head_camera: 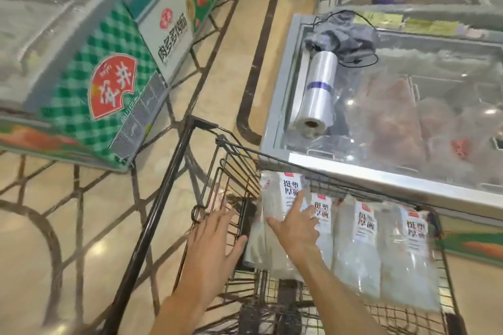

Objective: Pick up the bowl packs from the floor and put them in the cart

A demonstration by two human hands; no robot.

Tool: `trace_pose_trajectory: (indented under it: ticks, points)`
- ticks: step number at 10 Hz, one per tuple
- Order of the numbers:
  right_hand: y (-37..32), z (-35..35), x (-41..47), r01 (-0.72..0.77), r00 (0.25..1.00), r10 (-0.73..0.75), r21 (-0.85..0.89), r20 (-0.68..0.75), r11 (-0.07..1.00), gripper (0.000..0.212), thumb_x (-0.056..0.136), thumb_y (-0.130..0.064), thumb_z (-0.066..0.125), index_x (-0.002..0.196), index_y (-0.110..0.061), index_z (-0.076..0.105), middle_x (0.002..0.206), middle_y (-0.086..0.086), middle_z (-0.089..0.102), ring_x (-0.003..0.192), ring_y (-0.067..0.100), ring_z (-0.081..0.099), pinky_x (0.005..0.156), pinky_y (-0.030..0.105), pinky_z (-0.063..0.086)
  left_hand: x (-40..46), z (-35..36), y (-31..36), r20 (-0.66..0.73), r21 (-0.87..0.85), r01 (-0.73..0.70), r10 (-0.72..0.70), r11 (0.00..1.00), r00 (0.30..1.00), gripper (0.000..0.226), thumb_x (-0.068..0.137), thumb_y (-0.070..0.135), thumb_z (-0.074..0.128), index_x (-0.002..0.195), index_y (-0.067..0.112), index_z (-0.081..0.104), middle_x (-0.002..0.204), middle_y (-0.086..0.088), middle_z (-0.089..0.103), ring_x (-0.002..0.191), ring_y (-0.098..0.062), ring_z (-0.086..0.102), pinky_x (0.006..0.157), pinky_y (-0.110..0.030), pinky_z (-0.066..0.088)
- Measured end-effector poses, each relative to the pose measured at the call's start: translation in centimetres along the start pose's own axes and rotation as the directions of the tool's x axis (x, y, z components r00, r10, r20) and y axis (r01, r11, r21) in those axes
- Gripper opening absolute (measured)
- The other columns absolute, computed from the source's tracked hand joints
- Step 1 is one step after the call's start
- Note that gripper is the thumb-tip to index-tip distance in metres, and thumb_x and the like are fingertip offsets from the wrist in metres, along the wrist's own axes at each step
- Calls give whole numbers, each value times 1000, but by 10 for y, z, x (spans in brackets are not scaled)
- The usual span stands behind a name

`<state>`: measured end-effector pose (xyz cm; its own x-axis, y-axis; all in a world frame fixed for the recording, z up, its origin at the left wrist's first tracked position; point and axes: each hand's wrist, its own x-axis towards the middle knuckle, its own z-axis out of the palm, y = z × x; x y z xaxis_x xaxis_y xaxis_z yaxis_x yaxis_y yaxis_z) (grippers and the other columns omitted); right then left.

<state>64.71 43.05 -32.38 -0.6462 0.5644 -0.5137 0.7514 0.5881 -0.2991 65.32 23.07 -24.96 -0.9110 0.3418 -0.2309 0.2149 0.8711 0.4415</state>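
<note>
A black wire shopping cart [163, 193] stands in the aisle below me. Several clear bowl packs with white labels lie side by side in its basket: one at the left [275, 198], one in the middle [362, 242], one at the right [413, 258]. My right hand [296, 228] is spread flat on the leftmost packs, fingers apart, gripping nothing. My left hand [215, 242] hovers open over the cart's left side, beside the packs, holding nothing. No pack shows on the floor.
A chest freezer [275, 122] with a glass lid presses against the cart's far right side; a roll of plastic bags [315, 92] and a grey cloth [343, 35] lie on it. A green checked freezer [103, 84] stands at the left. Beige patterned floor [231, 62] runs between them.
</note>
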Motion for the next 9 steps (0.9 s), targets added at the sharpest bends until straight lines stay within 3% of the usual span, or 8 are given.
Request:
trace_pose_trajectory:
  ticks: [3, 5, 6, 8, 9]
  points:
    - [-42, 58, 9, -137, 991, 137, 43, 7, 990, 130, 78, -71, 69, 156, -23, -24, 163, 20, 9, 146, 42, 22, 106, 65, 41, -6, 13, -16, 15, -94, 79, -78, 992, 997, 60, 100, 56, 43, 156, 41, 25, 158, 19, 29, 146, -4, 23, 122, -32, 19]
    - [-55, 61, 17, -179, 984, 179, 11, 1, 984, 134, 75, -76, 68, 157, -22, -24, 159, 19, 11, 143, 38, 24, 101, 59, 47, -2, 14, -24, 3, -98, 61, -61, 993, 998, 58, 101, 50, 47, 155, 37, 29, 155, 18, 33, 144, -4, 26, 122, -32, 22]
    - [-53, 59, 17, -166, 986, 166, 27, 7, 986, 134, 75, -77, 67, 156, -22, -25, 158, 19, 12, 142, 38, 25, 98, 59, 47, -1, 16, -25, 7, -78, 68, -68, 995, 998, 59, 101, 49, 48, 155, 36, 29, 156, 15, 33, 145, -6, 27, 121, -33, 23]
    - [-33, 33, 6, -26, 999, 24, 101, 24, 995, 124, 80, -78, 59, 157, -26, -23, 165, 15, 8, 148, 40, 18, 111, 61, 37, 8, 5, -8, 24, 16, 15, -16, 1000, 1000, 60, 102, 52, 41, 157, 38, 23, 160, 14, 28, 148, -8, 24, 124, -36, 19]
    - [-16, 0, -5, 96, 995, -96, 75, 0, 993, 109, 85, -77, 52, 161, -29, -9, 163, 14, 18, 149, 35, 21, 114, 58, 34, 18, -10, 9, 22, 35, -26, 26, 999, 999, 61, 102, 55, 38, 158, 36, 24, 162, 13, 27, 150, -9, 23, 125, -40, 20]
